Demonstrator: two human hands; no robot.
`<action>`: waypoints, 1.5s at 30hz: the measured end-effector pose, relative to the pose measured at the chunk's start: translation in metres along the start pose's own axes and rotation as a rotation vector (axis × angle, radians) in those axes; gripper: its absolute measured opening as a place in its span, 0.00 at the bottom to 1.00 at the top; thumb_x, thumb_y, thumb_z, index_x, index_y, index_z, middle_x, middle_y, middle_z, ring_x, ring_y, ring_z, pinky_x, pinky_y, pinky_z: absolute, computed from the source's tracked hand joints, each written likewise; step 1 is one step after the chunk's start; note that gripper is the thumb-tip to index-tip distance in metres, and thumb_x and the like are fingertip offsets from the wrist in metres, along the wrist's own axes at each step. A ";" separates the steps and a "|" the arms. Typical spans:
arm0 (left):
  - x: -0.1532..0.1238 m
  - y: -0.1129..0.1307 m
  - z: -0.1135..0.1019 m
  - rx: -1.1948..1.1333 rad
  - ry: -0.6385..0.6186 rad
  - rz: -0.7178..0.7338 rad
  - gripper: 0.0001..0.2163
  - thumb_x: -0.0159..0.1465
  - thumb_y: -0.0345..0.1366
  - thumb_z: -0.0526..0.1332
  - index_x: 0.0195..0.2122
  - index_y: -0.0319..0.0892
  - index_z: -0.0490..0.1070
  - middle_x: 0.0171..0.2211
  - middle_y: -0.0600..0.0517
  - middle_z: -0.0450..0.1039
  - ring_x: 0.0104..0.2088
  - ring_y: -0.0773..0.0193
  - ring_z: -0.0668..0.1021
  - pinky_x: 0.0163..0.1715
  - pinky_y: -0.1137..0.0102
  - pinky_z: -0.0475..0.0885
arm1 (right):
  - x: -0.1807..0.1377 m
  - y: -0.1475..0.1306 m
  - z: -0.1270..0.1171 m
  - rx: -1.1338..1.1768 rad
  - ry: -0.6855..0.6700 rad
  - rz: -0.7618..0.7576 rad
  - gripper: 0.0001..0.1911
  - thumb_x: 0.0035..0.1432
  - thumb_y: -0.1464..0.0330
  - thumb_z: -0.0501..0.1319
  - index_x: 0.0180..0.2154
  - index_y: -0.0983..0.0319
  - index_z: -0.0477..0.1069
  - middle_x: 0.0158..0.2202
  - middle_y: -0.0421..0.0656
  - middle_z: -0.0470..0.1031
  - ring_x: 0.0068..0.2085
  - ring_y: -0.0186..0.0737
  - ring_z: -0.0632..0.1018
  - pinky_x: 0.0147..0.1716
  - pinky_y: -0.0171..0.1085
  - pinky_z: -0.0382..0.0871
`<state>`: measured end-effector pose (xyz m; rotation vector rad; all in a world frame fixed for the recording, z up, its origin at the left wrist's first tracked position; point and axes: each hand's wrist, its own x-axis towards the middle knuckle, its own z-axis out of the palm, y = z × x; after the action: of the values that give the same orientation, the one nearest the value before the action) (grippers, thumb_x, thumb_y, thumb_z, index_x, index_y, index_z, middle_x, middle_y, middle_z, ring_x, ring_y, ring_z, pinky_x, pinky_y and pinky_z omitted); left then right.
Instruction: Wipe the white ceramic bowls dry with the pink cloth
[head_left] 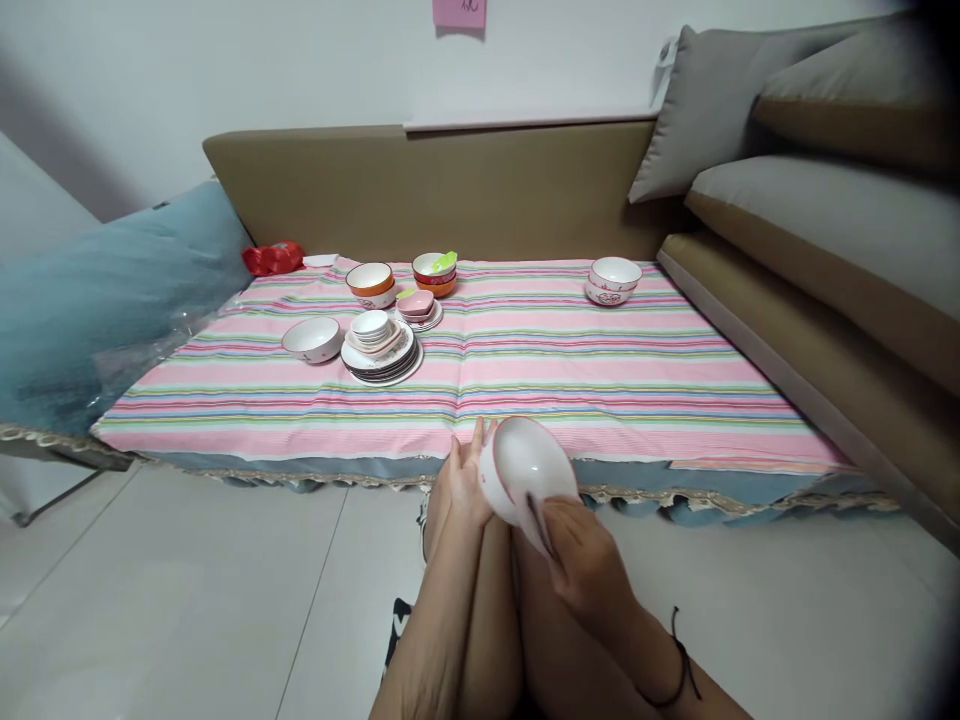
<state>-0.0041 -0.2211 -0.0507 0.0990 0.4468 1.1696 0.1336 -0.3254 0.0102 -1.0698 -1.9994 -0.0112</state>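
Observation:
A white bowl with a thin reddish rim is tilted above my knees, its inside facing up toward me. My right hand is closed at the bowl's near right edge. A blurred white strip with a dark line shows beside its fingers; I cannot make out what it is. My left hand is palm up at the bowl's left side, touching it. Its visible fingers are stretched and spread; the others are hidden behind the bowl.
A striped cloth covers the low couch seat. On its left stand a single bowl, a plate stack topped with small dishes, and stacked bowls. Two nested bowls stand back right. Cushions pile at right.

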 end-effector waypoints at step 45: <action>-0.001 -0.007 0.006 0.096 -0.067 -0.015 0.24 0.67 0.51 0.50 0.59 0.46 0.66 0.66 0.48 0.59 0.66 0.60 0.60 0.64 0.63 0.53 | -0.079 0.065 -0.043 0.171 -0.071 0.821 0.14 0.60 0.62 0.56 0.41 0.63 0.74 0.22 0.38 0.72 0.22 0.38 0.72 0.21 0.33 0.66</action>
<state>0.0035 -0.2242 -0.0473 0.2168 0.4436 1.1263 0.2290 -0.3533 -0.0392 -1.7070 -1.4547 0.6222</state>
